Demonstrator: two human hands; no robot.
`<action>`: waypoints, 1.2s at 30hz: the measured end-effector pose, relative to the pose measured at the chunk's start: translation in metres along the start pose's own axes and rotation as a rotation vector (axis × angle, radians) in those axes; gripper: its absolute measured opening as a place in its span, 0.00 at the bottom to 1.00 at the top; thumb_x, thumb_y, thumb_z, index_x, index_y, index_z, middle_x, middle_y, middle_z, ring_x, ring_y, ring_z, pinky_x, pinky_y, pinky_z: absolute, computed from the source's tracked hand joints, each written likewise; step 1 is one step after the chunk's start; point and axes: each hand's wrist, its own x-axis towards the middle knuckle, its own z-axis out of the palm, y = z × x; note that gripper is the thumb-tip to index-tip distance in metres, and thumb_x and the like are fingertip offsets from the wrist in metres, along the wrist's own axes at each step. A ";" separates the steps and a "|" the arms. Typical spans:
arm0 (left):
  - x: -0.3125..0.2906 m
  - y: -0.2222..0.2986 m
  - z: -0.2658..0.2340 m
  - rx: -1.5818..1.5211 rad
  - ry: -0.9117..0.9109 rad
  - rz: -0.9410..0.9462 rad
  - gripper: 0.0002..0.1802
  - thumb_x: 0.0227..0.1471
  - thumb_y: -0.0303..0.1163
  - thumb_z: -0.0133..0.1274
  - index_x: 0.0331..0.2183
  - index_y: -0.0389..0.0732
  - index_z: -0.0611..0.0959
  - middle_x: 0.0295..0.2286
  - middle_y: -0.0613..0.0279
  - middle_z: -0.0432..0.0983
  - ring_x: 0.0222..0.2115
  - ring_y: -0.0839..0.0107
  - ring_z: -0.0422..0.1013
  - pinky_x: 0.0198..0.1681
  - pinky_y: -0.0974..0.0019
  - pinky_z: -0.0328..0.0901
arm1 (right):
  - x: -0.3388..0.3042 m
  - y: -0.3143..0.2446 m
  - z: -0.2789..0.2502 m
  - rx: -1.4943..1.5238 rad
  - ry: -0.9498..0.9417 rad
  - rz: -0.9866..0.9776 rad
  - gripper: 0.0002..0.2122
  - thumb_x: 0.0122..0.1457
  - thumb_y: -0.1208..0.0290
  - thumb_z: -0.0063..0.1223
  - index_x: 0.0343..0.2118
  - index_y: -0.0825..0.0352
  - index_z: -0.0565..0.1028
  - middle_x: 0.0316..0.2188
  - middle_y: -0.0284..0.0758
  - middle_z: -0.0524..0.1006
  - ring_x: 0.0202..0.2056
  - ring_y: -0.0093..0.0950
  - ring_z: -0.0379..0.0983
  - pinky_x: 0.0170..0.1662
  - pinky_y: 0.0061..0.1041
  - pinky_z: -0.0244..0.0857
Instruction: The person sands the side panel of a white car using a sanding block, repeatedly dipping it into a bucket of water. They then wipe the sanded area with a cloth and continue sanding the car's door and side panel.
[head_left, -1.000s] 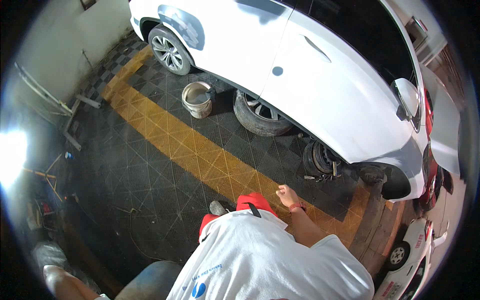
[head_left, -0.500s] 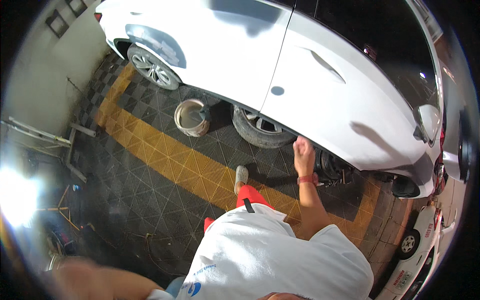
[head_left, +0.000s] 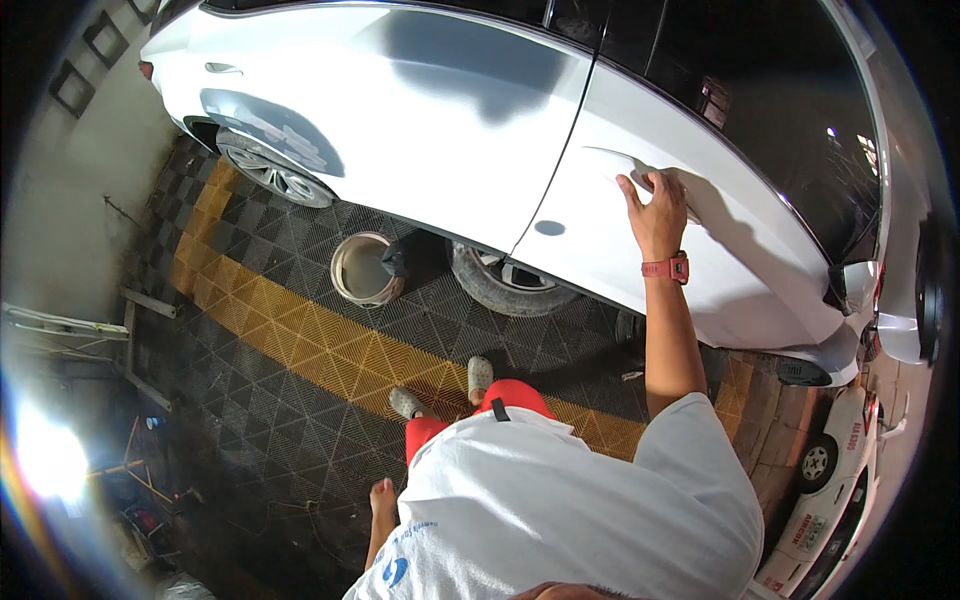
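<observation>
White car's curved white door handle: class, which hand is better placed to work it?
Probably the right hand: it is at the handle, while the left hand hangs low beside the white fabric shirt.

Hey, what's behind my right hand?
Behind your right hand is the white car's front door, with the left end of its handle showing. The hand covers part of that handle, so whether you're gripping it can't be seen.

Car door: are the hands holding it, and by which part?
The right hand is at the door handle, but whether it grips cannot be told. Nothing shows in the left hand.
</observation>
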 end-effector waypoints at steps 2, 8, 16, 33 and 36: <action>0.011 -0.013 -0.001 -0.070 0.021 -0.029 0.20 0.67 0.47 0.55 0.40 0.38 0.86 0.25 0.59 0.80 0.27 0.61 0.78 0.34 0.54 0.72 | 0.000 0.011 0.010 -0.150 0.055 -0.082 0.30 0.63 0.39 0.62 0.42 0.71 0.81 0.43 0.47 0.84 0.49 0.48 0.79 0.55 0.51 0.70; 0.062 0.001 -0.038 -0.335 -0.023 0.061 0.17 0.70 0.45 0.51 0.32 0.45 0.82 0.20 0.69 0.70 0.22 0.74 0.70 0.22 0.65 0.64 | 0.025 -0.007 0.021 -0.225 -0.257 0.058 0.40 0.62 0.27 0.50 0.43 0.71 0.84 0.38 0.54 0.86 0.44 0.52 0.83 0.55 0.52 0.71; 0.135 0.133 -0.091 -0.511 0.094 -0.002 0.15 0.72 0.42 0.51 0.50 0.43 0.81 0.31 0.73 0.74 0.27 0.81 0.70 0.26 0.74 0.63 | 0.012 0.012 0.005 -0.116 -0.251 0.071 0.43 0.60 0.26 0.54 0.39 0.77 0.83 0.35 0.58 0.84 0.40 0.55 0.83 0.46 0.50 0.76; 0.146 0.096 -0.048 -0.132 -0.315 -0.041 0.17 0.68 0.45 0.55 0.46 0.41 0.83 0.30 0.66 0.77 0.26 0.74 0.73 0.27 0.69 0.68 | 0.015 0.010 0.047 -0.152 -0.082 0.158 0.40 0.59 0.27 0.56 0.40 0.74 0.82 0.38 0.55 0.84 0.45 0.54 0.80 0.53 0.52 0.68; 0.144 0.127 -0.055 -0.179 -0.172 -0.062 0.17 0.69 0.44 0.55 0.48 0.41 0.82 0.31 0.67 0.77 0.28 0.75 0.72 0.28 0.69 0.68 | 0.003 0.009 0.037 -0.159 -0.125 0.136 0.41 0.59 0.27 0.56 0.41 0.74 0.83 0.37 0.55 0.83 0.44 0.53 0.80 0.53 0.53 0.68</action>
